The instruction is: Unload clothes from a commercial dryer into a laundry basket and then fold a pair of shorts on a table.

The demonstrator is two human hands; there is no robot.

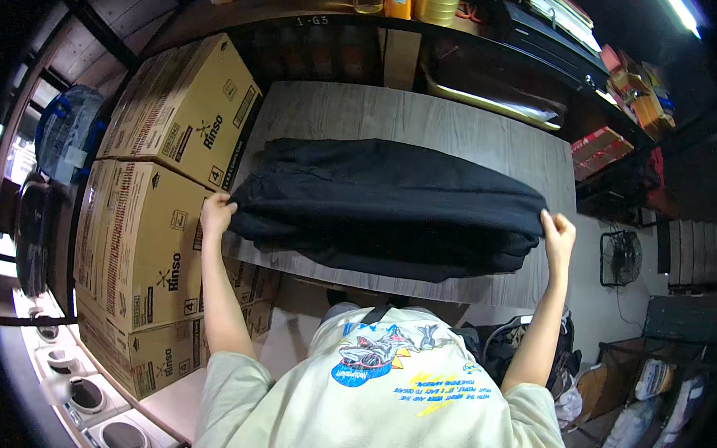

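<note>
A long black cloth garment point(384, 195) lies folded lengthwise across a grey wood-grain table point(340, 107). Its exact kind cannot be made out. My left hand point(218, 212) pinches the garment's left end between thumb and fingers, close to the cardboard boxes. At the opposite end, my right hand point(557, 234) grips the right corner in the same way. Between the hands the upper layer is stretched out, and the near side sags into dark, loose folds that hide the layers beneath.
Stacked Rinso cardboard boxes point(145, 237) border the table on the left. Beyond its far edge runs a shelf point(339, 16) holding a yellow container point(438, 4) and an orange dispenser point(398, 3). A fan point(621, 256) stands at right, and front-loading machines point(88, 395) line the lower left.
</note>
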